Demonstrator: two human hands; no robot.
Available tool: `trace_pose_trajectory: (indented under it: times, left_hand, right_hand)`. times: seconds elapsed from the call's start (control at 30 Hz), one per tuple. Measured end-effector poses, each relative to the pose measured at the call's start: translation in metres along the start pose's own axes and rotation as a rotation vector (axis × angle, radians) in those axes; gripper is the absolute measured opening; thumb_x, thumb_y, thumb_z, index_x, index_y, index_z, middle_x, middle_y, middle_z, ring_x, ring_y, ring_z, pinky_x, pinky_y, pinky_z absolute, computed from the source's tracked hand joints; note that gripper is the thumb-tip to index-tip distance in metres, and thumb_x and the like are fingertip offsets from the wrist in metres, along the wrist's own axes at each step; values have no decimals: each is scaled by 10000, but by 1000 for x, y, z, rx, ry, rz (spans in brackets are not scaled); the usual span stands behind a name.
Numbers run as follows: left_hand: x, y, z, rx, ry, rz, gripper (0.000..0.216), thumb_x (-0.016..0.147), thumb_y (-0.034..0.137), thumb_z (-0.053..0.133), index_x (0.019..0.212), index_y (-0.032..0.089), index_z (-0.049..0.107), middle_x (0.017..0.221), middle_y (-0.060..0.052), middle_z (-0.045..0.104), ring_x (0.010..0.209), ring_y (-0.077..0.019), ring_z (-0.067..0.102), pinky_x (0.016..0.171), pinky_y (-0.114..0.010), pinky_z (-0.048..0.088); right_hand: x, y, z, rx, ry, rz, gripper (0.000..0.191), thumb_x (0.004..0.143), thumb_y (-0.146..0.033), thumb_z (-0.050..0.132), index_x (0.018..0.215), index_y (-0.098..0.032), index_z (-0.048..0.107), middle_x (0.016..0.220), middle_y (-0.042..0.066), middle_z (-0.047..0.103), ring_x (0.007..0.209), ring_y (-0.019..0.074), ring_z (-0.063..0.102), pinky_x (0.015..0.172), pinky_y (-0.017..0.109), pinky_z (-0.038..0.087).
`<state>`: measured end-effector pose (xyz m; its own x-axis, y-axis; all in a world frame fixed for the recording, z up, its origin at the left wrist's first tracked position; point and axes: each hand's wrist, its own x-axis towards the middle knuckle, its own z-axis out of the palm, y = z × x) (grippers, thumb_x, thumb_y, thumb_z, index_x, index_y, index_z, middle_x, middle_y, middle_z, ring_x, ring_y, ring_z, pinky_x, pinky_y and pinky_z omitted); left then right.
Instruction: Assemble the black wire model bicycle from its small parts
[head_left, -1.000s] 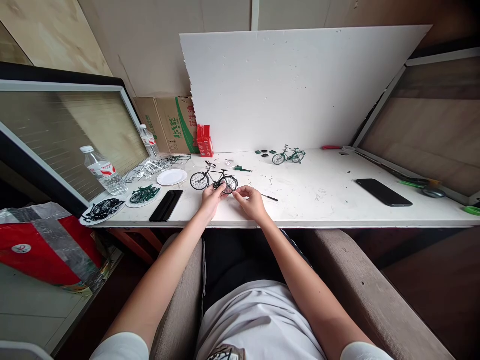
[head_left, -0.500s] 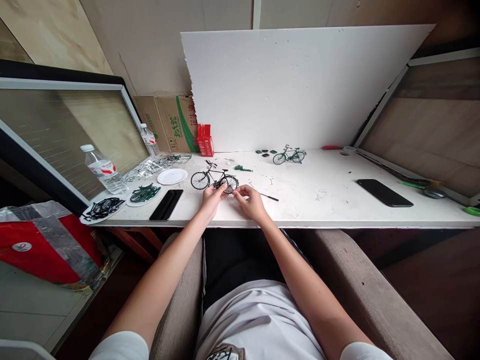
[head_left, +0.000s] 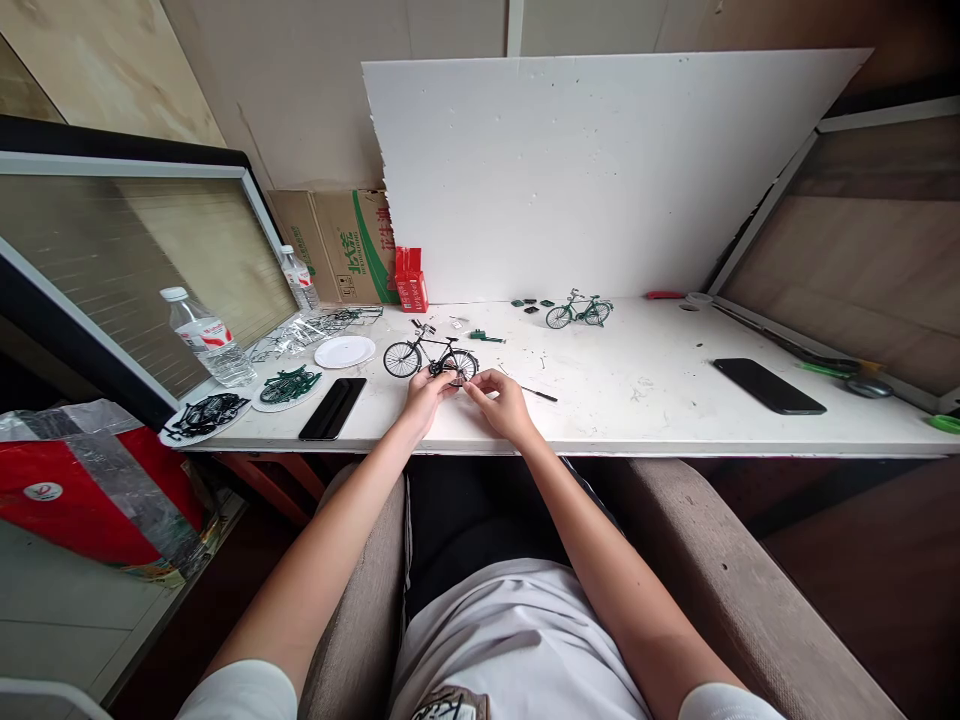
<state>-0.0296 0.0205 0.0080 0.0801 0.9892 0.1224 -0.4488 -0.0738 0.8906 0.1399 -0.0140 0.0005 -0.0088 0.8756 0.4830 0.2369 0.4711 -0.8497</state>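
With the left hand (head_left: pixel 423 403), steady the black model bicycle (head_left: pixel 442 356), just left of the frame's centre, clamped by its lower rear; at the rear wheel (head_left: pixel 463 364), move the right hand (head_left: pixel 501 405) gently, fingertips together, cannot tell on what.

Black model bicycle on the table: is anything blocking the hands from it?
Nothing visible blocks them: the left hand holds the black model bicycle, and the right hand is right at its rear wheel.

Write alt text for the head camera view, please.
A person's left hand holds a small black model bicycle; the right hand is at its rear wheel. Farther back on the white table stands a green model bicycle.
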Motion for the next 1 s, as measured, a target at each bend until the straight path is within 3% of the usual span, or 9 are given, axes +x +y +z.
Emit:
trace_pose_trajectory:
  times: [0.33,1.0]
  left_hand:
    - [-5,0,3,69,-41,53,535,621,269,1005,1052,165,706,1051,-98,795,1035,-257,745,1062,-461,533]
    - [-4,0,5,84,-40,73,523,622,299,1006,1025,166,701,1044,-95,789,1044,-251,738,1049,-436,525]
  right_hand:
    - [0,-1,-1,7,-39,-7,332,907,-546,784,923,-220,727,959,66,780,853,225,711,825,375,553]
    - [-1,-2,0,49,-81,42,454,880,-670,762,907,-223,690,962,74,783,817,219,726,796,366,586]
